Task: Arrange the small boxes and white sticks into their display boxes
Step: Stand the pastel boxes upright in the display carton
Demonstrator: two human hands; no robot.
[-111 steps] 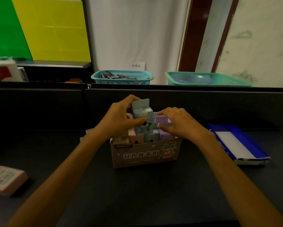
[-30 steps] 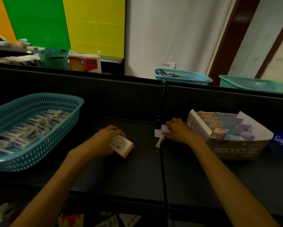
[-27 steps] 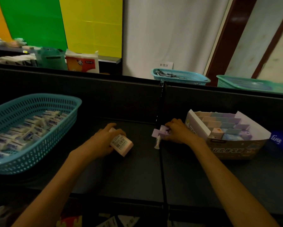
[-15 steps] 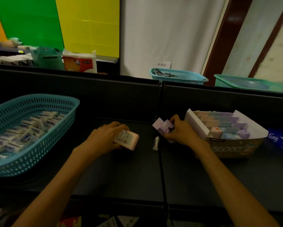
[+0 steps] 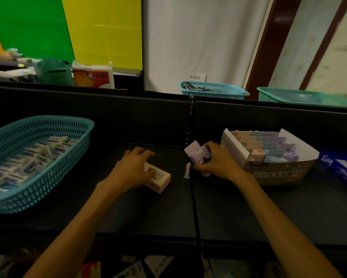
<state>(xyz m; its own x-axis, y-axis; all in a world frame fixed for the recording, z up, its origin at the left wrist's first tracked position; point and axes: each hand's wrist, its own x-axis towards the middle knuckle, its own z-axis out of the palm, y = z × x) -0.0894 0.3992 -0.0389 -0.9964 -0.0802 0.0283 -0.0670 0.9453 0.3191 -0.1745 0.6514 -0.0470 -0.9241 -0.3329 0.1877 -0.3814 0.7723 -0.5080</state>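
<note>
The right hand (image 5: 218,164) has its fingers curled round a small purple box (image 5: 197,155), lifted just off the black table (image 5: 249,213) and right beside the display box (image 5: 277,173). That little carton's flap stands open at the top, so it looks like thin card: light, easily crushed. Best taken by its flat sides, I'd say, not by the flap. One white stick (image 5: 187,169) lies on the table just left of that hand, touching nothing else; it looks small and smooth, likely to roll, so a fingertip pinch across its middle suits it. Further left of the display box, the left hand (image 5: 133,170) rests over a pink box (image 5: 158,180) lying flat on the table, fingers loosely draped on it. Whether they truly grip it is hard to tell. The display box already holds rows of pastel boxes. Far left of it, a blue basket (image 5: 48,177) holds many more white sticks.
</note>
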